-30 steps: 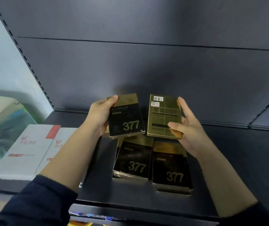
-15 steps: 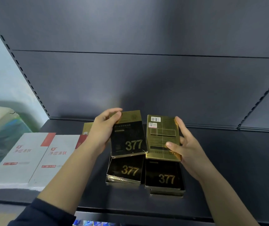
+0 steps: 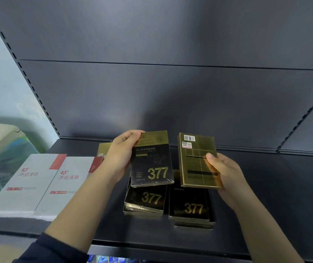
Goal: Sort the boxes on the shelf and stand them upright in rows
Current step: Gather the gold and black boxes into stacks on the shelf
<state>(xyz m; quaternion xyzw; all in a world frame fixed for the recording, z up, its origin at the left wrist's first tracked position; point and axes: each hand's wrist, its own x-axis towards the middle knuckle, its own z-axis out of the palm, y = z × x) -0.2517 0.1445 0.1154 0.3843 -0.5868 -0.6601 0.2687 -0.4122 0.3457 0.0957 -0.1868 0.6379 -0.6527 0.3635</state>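
Standing nearly on end in the air, two held boxes headed the entry. The 377 box (image 3: 152, 160), black and gold with its front showing, was gripped along its left edge and top corner by the left hand (image 3: 120, 158). The barcode-side box (image 3: 197, 160), all gold, was pinched at its right edge between thumb and fingers of the right hand (image 3: 226, 173). Both long axes ran up and away from the person; the boxes sat side by side without touching. Directly below lay two flat piles, the left stack (image 3: 146, 202) and the right stack (image 3: 189, 207). Each showed one 377 face on top and at least one further box beneath, exact count unclear. One rear gold box (image 3: 103, 150) was partly hidden behind the left hand. Bare shelf (image 3: 265, 196) lay behind and to the right of the piles, nearer the right hand, so its box seemed the likelier to be stood first. Two white boxes (image 3: 26, 179) lay flat at far left, with possibly a third beside them.
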